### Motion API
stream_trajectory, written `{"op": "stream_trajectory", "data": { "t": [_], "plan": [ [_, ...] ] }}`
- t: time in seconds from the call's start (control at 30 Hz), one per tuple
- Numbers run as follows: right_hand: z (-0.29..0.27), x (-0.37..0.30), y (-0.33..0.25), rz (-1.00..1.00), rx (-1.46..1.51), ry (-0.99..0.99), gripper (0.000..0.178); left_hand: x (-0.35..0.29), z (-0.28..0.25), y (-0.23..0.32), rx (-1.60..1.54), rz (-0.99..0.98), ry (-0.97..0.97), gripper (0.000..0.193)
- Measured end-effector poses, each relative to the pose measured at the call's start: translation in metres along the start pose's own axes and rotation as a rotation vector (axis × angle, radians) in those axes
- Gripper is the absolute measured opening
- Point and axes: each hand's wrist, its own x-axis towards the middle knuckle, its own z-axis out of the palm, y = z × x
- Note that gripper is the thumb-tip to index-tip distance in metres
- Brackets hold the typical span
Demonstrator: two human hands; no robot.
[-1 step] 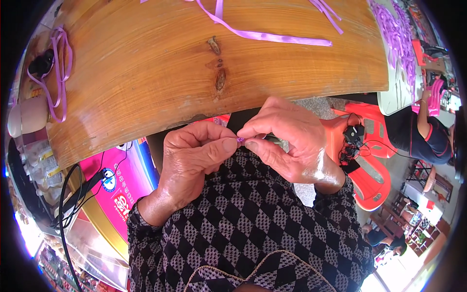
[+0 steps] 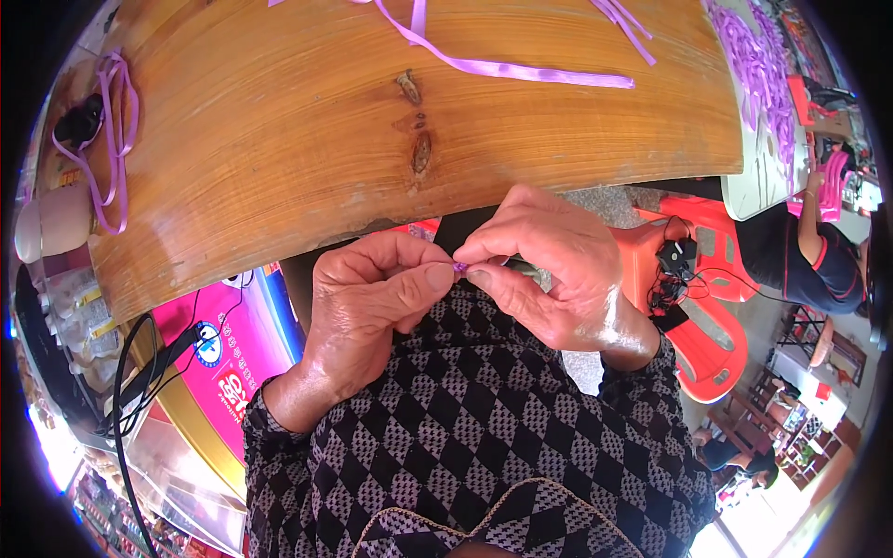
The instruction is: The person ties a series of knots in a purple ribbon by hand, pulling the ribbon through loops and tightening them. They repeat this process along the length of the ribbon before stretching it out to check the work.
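A: Item one, location?

B: Small purple piece (image 2: 459,267), pinched between the thumb and fingertips of the left hand (image 2: 372,307) and the right hand (image 2: 549,279), held just below the near edge of the wooden worktop (image 2: 279,167), above the lap in checked cloth.

A: Condition of the hands?

B: Both closed in a fine pinch on the piece, fingertips touching each other over it. A dark slim object shows under the right fingers; its kind cannot be told.

A: Handling?

B: Judged very light, soft and limp, probably ribbon stuff like the purple ribbon strip (image 2: 521,67) lying on the worktop. Slippery rather than fragile; it is likely to slide from a loose grip. Best held at its very end, pad against pad.

A: Other stock?

B: Looped purple ribbon (image 2: 119,139) at the worktop's left end.
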Motion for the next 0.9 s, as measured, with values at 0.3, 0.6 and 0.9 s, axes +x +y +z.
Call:
{"op": "stream_trajectory", "data": {
  "t": [0.3, 0.6, 0.9],
  "plan": [
    [0.006, -0.002, 0.004, -0.046, -0.083, 0.043, 0.022, 0.000, 0.003, 0.002, 0.006, 0.000, -0.036, 0.014],
    [0.019, -0.004, 0.008, -0.201, -0.192, 0.169, 0.024, -0.001, 0.002, 0.001, -0.001, 0.023, 0.007, 0.013],
    [0.002, -0.006, -0.009, 0.318, 0.184, 0.069, 0.007, 0.001, 0.000, -0.001, -0.157, -0.058, -0.009, 0.012]
  ]
}}
